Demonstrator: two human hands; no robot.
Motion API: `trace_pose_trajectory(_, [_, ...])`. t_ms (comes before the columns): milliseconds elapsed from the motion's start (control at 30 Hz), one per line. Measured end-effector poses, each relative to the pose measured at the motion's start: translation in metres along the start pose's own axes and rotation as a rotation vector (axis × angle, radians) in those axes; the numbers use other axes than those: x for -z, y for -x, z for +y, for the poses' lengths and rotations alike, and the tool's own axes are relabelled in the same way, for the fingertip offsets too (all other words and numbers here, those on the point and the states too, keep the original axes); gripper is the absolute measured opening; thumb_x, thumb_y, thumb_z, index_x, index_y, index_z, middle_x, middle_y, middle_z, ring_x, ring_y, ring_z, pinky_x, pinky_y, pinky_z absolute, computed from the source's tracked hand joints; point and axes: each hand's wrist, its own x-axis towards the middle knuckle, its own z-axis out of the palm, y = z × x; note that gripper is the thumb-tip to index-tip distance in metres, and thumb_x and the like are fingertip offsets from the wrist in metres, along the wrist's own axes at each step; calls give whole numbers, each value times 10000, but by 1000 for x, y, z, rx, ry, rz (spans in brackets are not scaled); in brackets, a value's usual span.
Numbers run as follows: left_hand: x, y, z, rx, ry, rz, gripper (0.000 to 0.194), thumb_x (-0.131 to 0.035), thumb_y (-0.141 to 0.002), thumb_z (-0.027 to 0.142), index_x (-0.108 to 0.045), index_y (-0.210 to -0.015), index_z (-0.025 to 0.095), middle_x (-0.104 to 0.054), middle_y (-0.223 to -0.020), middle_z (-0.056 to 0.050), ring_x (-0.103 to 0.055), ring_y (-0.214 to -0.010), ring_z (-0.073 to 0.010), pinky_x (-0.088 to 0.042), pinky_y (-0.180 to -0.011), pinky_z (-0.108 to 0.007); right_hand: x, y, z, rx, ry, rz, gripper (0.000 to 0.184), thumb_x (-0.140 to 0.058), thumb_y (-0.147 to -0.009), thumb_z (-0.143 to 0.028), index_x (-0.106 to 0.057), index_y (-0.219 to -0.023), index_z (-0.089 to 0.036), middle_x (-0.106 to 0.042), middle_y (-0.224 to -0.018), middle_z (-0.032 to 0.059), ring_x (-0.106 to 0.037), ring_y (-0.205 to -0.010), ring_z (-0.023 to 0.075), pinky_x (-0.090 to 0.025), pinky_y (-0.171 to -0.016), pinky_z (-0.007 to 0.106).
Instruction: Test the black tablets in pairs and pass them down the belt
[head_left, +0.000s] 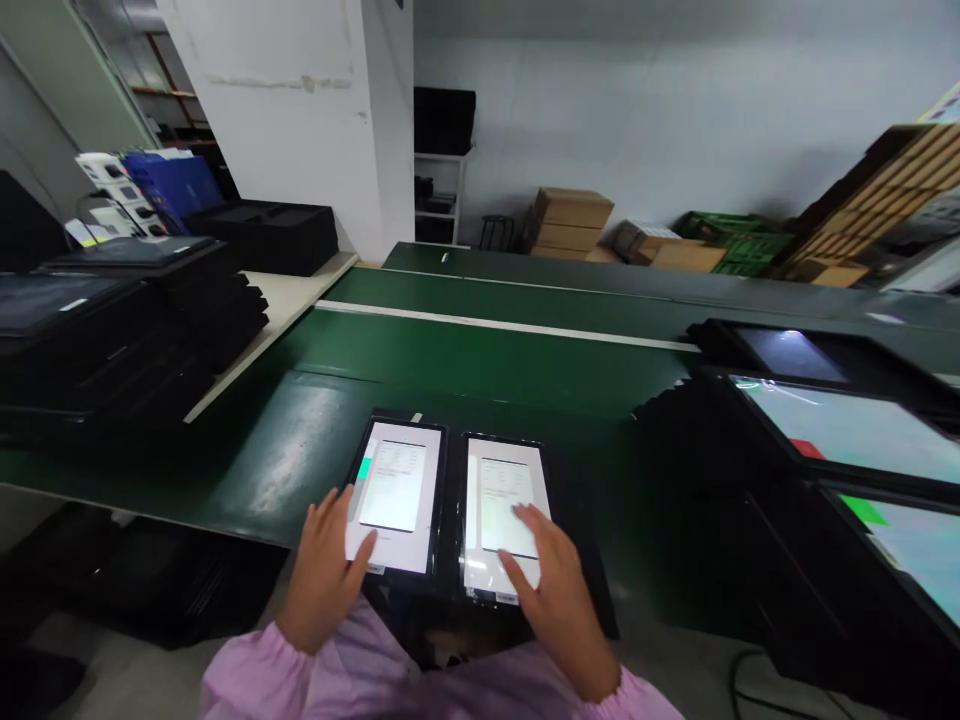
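Note:
Two lit tablets lie side by side in a black tray (455, 500) at the near edge of the green bench. Both screens show a pale page with a smaller panel of text. My left hand (324, 565) is at the lower left edge of the left tablet (397, 490), fingers apart, thumb over the screen's lower part. Over the right tablet (504, 500), my right hand (553, 570) has its fingers spread, with fingertips above the lower right of the screen. Whether the fingertips touch the glass is hard to tell. Neither hand holds anything.
Stacked black trays (135, 320) stand at the left on a pale board. More black trays (720, 470) with lit screens rise at the right. A white strip (495, 322) runs across the green bench (480, 370). Cardboard boxes (571, 215) and green crates (731, 240) are by the back wall.

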Motion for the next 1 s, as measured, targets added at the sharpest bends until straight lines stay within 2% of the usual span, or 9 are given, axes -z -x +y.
trace_pose_trajectory(100, [-10, 19, 31, -165, -82, -88, 584, -472, -953, 357, -326, -1494, 190, -471, -1487, -137, -332, -1435, -315, -203, -1188, -608, -8, 5, -5, 145, 44, -69, 428, -475, -973, -458, -546, -1331, -233, -531, -1409, 91, -416, -1360, 309, -365, -1107, 551])
trace_pose_trajectory(200, [-13, 29, 47, -299, -33, -176, 484, -458, -969, 308, -388, -1446, 260, -503, -1471, -79, -401, -1405, -240, -255, -1200, -531, -4, 5, 11, 80, 84, 40, 396, -439, -987, -465, -621, -1197, -183, -634, -1259, 127, -532, -1249, 314, -348, -1107, 597])
trace_pose_trajectory(267, [-12, 31, 46, -259, -33, -107, 493, -461, -968, 294, -370, -1452, 261, -509, -1466, -77, -407, -1401, -239, -253, -1199, -545, 0, 6, 19, 3, 87, 115, 417, -423, -987, -484, -619, -1188, -175, -633, -1251, 142, -555, -1216, 320, -375, -1084, 609])
trace_pose_trajectory(367, [-14, 28, 39, -175, -77, 14, 538, -472, -958, 288, -327, -1472, 228, -512, -1460, -92, -377, -1417, -264, -225, -1193, -597, 2, 9, 19, 45, 49, 61, 403, -453, -977, -476, -591, -1254, -218, -591, -1332, 117, -513, -1275, 311, -418, -1065, 579])
trace_pose_trajectory(433, [-17, 26, 38, -226, -87, 1, 524, -486, -949, 283, -357, -1454, 239, -528, -1447, -77, -385, -1413, -261, -229, -1195, -590, 0, 11, 17, 73, 36, 31, 375, -459, -979, -453, -600, -1245, -229, -606, -1315, 105, -507, -1287, 301, -397, -1086, 579])
trace_pose_trajectory(533, [-22, 26, 41, -300, -73, -37, 494, -513, -935, 280, -411, -1419, 266, -539, -1438, -56, -401, -1404, -254, -243, -1198, -570, 0, 11, 19, -11, 41, 88, 381, -434, -985, -455, -627, -1188, -198, -639, -1254, 125, -545, -1243, 304, -364, -1101, 610])
trace_pose_trajectory(633, [-25, 26, 42, -298, -38, -38, 461, -518, -933, 287, -443, -1387, 271, -565, -1408, -50, -424, -1389, -255, -225, -1201, -580, 3, 12, 24, -68, 28, 108, 405, -439, -978, -472, -624, -1200, -189, -625, -1277, 133, -545, -1238, 312, -396, -1082, 602])
trace_pose_trajectory(767, [-28, 21, 34, -286, -9, -36, 437, -503, -943, 273, -441, -1376, 270, -585, -1382, -39, -417, -1392, -240, -176, -1215, -582, 4, 15, 21, -66, -4, 109, 397, -457, -976, -462, -598, -1254, -217, -607, -1312, 109, -537, -1248, 294, -407, -1091, 565])
trace_pose_trajectory(1000, [-22, 15, 30, -293, -13, -61, 438, -515, -935, 295, -459, -1369, 284, -597, -1364, -39, -418, -1389, -248, -171, -1214, -579, -1, 14, 18, -65, 19, 137, 421, -451, -982, -456, -562, -1292, -193, -604, -1307, 120, -534, -1247, 296, -431, -1076, 550])
